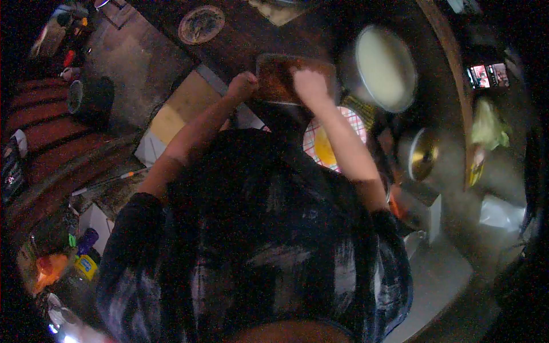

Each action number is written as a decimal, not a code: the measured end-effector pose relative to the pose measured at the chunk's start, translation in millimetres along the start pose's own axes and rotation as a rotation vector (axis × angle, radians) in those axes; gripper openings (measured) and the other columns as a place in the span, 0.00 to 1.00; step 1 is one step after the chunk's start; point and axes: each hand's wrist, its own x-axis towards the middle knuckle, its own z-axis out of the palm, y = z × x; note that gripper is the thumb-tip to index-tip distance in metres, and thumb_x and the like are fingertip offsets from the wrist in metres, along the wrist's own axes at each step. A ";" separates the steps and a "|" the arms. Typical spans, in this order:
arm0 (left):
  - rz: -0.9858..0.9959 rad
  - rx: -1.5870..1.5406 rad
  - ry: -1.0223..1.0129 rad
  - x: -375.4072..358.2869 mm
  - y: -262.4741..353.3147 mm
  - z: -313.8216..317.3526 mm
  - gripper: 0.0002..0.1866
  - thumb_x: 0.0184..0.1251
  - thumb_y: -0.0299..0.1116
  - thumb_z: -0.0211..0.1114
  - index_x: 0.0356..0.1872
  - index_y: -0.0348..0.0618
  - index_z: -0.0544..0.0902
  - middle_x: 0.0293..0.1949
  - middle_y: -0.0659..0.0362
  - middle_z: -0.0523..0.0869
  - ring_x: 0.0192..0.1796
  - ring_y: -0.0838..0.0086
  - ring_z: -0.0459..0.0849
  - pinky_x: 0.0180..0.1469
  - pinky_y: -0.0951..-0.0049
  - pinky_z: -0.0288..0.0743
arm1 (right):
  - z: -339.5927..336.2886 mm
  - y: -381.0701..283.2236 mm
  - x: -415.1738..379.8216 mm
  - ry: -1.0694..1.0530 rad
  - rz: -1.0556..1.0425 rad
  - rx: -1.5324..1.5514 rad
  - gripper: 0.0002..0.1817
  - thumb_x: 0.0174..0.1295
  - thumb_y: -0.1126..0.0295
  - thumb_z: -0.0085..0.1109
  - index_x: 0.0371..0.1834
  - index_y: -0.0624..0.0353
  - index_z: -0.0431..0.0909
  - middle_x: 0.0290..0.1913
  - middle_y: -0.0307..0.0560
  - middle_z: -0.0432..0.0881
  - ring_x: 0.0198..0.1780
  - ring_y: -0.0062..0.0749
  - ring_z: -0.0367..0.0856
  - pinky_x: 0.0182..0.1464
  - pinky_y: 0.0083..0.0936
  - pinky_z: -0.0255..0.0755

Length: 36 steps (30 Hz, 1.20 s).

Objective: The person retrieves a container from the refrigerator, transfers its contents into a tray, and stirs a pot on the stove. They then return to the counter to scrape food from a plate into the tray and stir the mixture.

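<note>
A rectangular reddish-brown board or tray (280,77) lies in front of me near the top centre. At its left edge is my left hand (244,86), closed, with the fingers pressed together at the rim; the grip itself is too small to make out. Over the right part of the board my right hand (310,86) is closed and blurred, and what it holds, if anything, is hidden. Below my right hand, partly behind the forearm, is a red-and-white checked round plate or cloth (313,132) with something yellow (325,150) on it.
A large bowl of pale liquid (380,68) stands right of the board. Further right are a shiny metal pan (423,154) and a lit screen (488,75). A round dish (201,25) lies at upper left, a cardboard box (177,108) below it, a dark bucket (91,97) at far left.
</note>
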 end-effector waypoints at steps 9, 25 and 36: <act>-0.180 -0.092 -0.030 7.5 -6.9 1.1 0.10 0.44 0.35 0.67 0.25 0.43 0.77 0.30 0.55 0.81 0.35 0.63 0.81 0.38 0.68 0.73 | 1.9 0.6 -16.1 -0.056 0.026 0.068 0.13 0.57 0.71 0.41 0.35 0.57 0.80 0.31 0.54 0.81 0.34 0.46 0.81 0.35 0.38 0.75; 0.117 -0.224 0.082 -8.2 3.3 4.8 0.09 0.47 0.34 0.65 0.27 0.43 0.76 0.32 0.55 0.81 0.36 0.63 0.81 0.38 0.66 0.73 | -10.9 19.0 4.1 -0.154 -0.063 0.061 0.19 0.58 0.71 0.38 0.49 0.44 0.76 0.37 0.54 0.80 0.39 0.45 0.79 0.41 0.39 0.73; -0.184 -0.089 0.057 5.5 -0.5 7.7 0.09 0.48 0.34 0.65 0.28 0.43 0.77 0.32 0.53 0.82 0.37 0.61 0.82 0.39 0.66 0.74 | 3.8 24.8 0.9 -0.173 -0.018 -0.026 0.18 0.57 0.72 0.39 0.47 0.46 0.76 0.36 0.55 0.80 0.39 0.46 0.80 0.40 0.41 0.74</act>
